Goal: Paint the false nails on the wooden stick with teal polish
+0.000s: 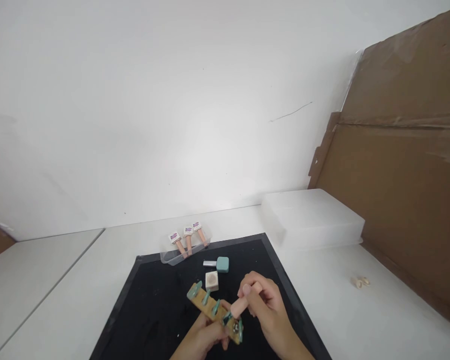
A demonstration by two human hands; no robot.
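My left hand grips a tan wooden strip, holding it tilted above the black mat. Several glossy green false nail tips stand up along the strip, and a small shiny ornament shows near its lower end. Between the fingers and thumb of my right hand is a nail polish brush with a pale pink cap. Its brush end points down-left at one of the nail tips; whether they touch I cannot tell. Just beyond the strip stands a squarish whitish bottle, its round top facing up.
A green nail polish bottle with a pale cap lies on the black mat. Behind it, a clear tray holds three pink-capped bottles. A translucent box, small beige rings and cardboard are at right.
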